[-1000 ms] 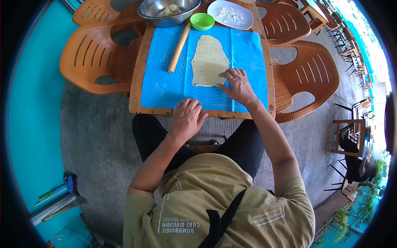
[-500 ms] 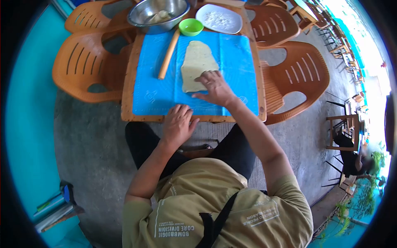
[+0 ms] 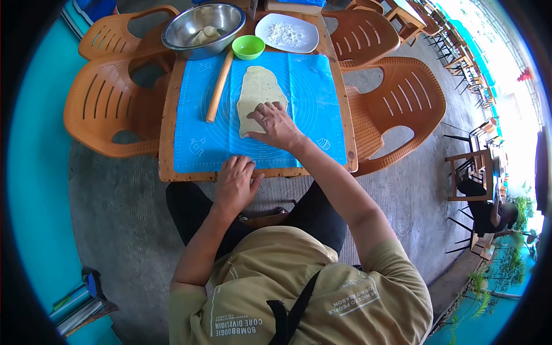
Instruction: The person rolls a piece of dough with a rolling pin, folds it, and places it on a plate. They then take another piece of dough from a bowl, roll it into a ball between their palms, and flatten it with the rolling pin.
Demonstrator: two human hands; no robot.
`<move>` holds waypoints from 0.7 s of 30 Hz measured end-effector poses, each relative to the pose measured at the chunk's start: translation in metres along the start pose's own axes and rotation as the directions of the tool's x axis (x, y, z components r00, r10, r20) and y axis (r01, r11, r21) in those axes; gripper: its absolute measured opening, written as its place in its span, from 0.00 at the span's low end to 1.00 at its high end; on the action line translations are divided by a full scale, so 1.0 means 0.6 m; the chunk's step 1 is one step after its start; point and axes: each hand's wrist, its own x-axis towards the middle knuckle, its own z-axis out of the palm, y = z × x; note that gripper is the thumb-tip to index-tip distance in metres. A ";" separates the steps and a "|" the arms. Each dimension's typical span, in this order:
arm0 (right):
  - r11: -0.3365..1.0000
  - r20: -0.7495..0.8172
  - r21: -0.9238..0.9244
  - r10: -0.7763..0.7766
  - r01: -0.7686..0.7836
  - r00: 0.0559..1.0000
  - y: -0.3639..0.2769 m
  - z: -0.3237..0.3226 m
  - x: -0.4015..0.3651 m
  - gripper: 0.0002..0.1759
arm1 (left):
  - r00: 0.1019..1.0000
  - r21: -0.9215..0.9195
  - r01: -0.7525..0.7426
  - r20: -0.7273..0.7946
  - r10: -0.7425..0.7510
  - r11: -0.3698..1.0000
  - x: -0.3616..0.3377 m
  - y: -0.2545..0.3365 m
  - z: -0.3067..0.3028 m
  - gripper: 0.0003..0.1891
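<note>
Table (image 3: 167, 138): one. Blue mat (image 3: 198, 123): one. Dough sheet (image 3: 257, 86): one. Rolling pin (image 3: 218, 86): one, at 9 o'clock of the dough. Bowls: two at 12 o'clock, one steel bowl (image 3: 229, 18) and one green bowl (image 3: 248, 47). White plate (image 3: 309, 43): one, at 1 o'clock. Orange chairs (image 3: 98, 109) at the table: four, two at 9 o'clock and two at 3 o'clock.

Shirt (image 3: 270, 259) print, upside down to the camera, read "BOMBBOOGIE CORE DIVISION". A second print read partly "NICE TO PEOPLE ... REASON". Smaller lines were illegible.

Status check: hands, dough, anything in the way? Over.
Right hand flat on near end of pale rolled-out dough sheet. Left hand open at near edge of blue baking mat. Wooden rolling pin lies left of dough, apart.
</note>
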 end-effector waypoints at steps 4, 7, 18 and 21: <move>1.000 -0.016 0.025 0.008 -0.007 1.000 -0.003 -0.001 0.005 0.30 | 0.998 0.018 -0.041 -0.039 0.041 0.999 -0.002 -0.002 -0.001 0.19; 0.998 0.003 0.053 -0.045 0.045 0.999 -0.004 0.005 0.004 0.32 | 1.000 0.032 -0.023 -0.021 0.024 0.999 -0.001 -0.002 -0.001 0.19; 0.999 -0.011 0.022 -0.038 0.039 0.999 -0.003 0.000 0.024 0.30 | 1.000 0.024 -0.006 0.009 0.006 1.000 -0.003 -0.006 0.003 0.19; 0.998 -0.001 0.005 -0.061 0.061 0.998 -0.006 0.006 0.026 0.30 | 1.000 0.022 0.002 0.019 -0.003 1.000 -0.002 -0.005 0.002 0.19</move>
